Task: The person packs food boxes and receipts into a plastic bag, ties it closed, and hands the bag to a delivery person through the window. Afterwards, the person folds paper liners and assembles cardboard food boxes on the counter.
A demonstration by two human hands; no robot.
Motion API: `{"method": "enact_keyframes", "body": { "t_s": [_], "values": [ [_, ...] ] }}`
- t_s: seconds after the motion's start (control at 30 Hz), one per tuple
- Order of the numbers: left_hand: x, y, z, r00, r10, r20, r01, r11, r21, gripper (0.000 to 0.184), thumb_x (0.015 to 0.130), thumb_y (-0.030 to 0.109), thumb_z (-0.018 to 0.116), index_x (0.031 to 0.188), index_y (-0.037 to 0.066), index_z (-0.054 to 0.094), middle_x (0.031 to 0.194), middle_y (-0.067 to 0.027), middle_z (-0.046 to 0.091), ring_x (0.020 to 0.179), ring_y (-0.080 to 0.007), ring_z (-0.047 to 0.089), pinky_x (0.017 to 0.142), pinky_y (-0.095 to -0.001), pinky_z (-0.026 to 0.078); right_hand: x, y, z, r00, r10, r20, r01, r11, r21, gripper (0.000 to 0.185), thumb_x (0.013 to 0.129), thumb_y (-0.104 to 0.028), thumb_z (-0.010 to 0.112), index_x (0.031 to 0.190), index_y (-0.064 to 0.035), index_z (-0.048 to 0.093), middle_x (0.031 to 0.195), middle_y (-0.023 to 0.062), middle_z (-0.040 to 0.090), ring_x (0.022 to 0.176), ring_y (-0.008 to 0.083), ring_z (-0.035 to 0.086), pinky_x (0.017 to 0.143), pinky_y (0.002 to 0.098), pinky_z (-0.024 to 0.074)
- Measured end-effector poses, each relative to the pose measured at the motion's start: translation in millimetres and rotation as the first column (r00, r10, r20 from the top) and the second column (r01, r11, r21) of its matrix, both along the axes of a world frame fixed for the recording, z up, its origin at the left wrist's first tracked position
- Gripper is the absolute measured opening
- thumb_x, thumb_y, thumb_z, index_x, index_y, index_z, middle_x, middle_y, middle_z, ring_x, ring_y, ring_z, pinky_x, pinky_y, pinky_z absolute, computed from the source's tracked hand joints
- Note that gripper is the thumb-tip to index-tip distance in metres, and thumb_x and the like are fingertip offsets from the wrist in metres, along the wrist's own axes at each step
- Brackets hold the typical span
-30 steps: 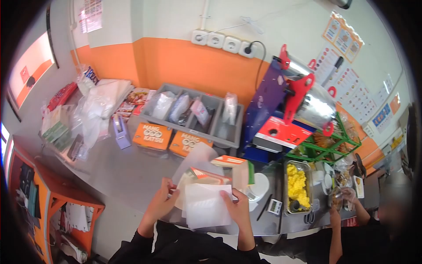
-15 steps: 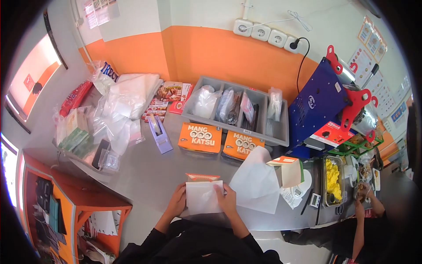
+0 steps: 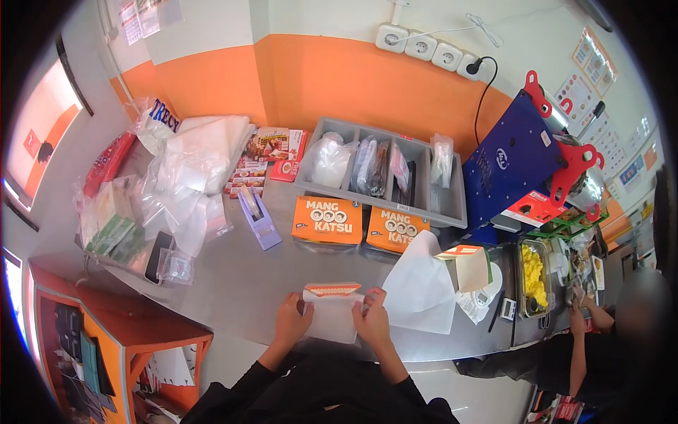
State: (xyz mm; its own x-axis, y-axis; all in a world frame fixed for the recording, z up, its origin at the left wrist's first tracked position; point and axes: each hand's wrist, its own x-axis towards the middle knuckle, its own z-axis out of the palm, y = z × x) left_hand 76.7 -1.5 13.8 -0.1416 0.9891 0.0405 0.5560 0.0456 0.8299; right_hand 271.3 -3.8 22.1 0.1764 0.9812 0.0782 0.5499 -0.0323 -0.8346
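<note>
Between my two hands, at the near edge of the metal table, is a folded white paper (image 3: 330, 321) with an orange-and-white patterned flap (image 3: 335, 289) along its far side. My left hand (image 3: 292, 318) grips its left edge, thumb inward. My right hand (image 3: 371, 319) pinches the upper right corner, with the index finger lifted. Whether the flap and the white paper are one piece, I cannot tell. To the right lies a large white paper sheet (image 3: 421, 293). Beside it, an open carton (image 3: 472, 272) rests on a round white scale (image 3: 489, 284).
Two orange box stacks (image 3: 327, 220) stand before a grey divided tray (image 3: 339, 189). A purple tape dispenser (image 3: 259, 220) and plastic bags (image 3: 191, 166) are at left. A blue machine (image 3: 503, 159) and a tub of yellow food (image 3: 533, 279) are at right, near another person's hands (image 3: 580, 311).
Both hands have shifted slightly on the white paper, the right one toward its upper corner. More of the patterned flap now shows. The camera view has moved a little.
</note>
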Motion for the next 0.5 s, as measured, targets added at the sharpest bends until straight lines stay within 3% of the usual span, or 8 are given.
{"method": "enact_keyframes", "body": {
  "t_s": [0.03,0.1,0.23,0.33,0.43,0.5],
  "values": [
    [1,0,3,1.0,0.003,-0.014,-0.003,1.0,-0.01,0.019,0.078,0.016,0.064,0.08,0.0,0.055,0.071,-0.0133,0.054,0.061,-0.0287,0.054,0.058,-0.0374,0.043,-1,-2,-5,0.999,-0.031,-0.029,0.032,0.998,0.045,0.03,0.09,-0.028,0.056,0.108,-0.007,0.045,0.072,0.0164,0.064,0.064,0.0395,0.063,0.058,0.05,0.0474],
    [2,1,7,0.999,0.011,-0.043,-0.012,1.0,-0.026,0.019,0.078,0.016,0.063,0.078,-0.001,0.054,0.069,-0.0136,0.053,0.062,-0.0296,0.054,0.058,-0.0384,0.043,2,-3,-9,0.999,0.02,0.05,-0.02,1.0,0.006,0.027,0.09,-0.026,0.057,0.107,-0.0073,0.045,0.07,0.015,0.063,0.062,0.0386,0.063,0.057,0.0481,0.0477],
    [-1,-1,-1,0.998,-0.019,-0.067,0.015,0.999,-0.049,0.022,0.079,0.018,0.063,0.073,-0.001,0.052,0.07,-0.0138,0.052,0.062,-0.0311,0.053,0.057,-0.04,0.042,0,-2,17,0.973,0.1,0.207,-0.068,0.985,-0.156,0.025,0.091,-0.026,0.057,0.105,-0.0077,0.046,0.062,0.0113,0.06,0.056,0.0373,0.061,0.054,0.0445,0.0483],
    [4,-1,2,0.995,0.015,-0.096,-0.017,1.0,-0.019,0.024,0.079,0.019,0.064,0.071,-0.001,0.051,0.069,-0.0137,0.052,0.063,-0.0316,0.053,0.057,-0.0404,0.042,0,1,10,0.964,0.129,0.231,-0.144,0.988,0.051,0.024,0.085,-0.019,0.063,0.101,-0.0059,0.051,0.075,0.0115,0.061,0.048,0.0273,0.057,0.046,0.0366,0.0435],
    [6,-2,3,0.991,0.037,-0.128,-0.033,0.999,0.033,0.023,0.079,0.018,0.064,0.073,0.0,0.051,0.07,-0.0129,0.052,0.064,-0.0316,0.054,0.058,-0.04,0.043,2,-2,30,0.955,0.207,0.213,-0.235,0.965,0.113,0.025,0.08,-0.014,0.064,0.102,-0.0057,0.055,0.085,0.0128,0.058,0.058,0.0279,0.057,0.055,0.037,0.0465],
    [8,-3,7,0.992,0.073,-0.106,-0.074,0.997,-0.01,0.021,0.078,0.016,0.065,0.075,0.001,0.051,0.073,-0.0122,0.053,0.066,-0.0317,0.055,0.059,-0.0397,0.043,7,3,21,0.91,0.253,0.328,-0.338,0.911,0.235,0.029,0.078,-0.012,0.063,0.105,-0.0051,0.055,0.092,0.0139,0.056,0.065,0.0293,0.056,0.06,0.0376,0.0472]
  ]
}}
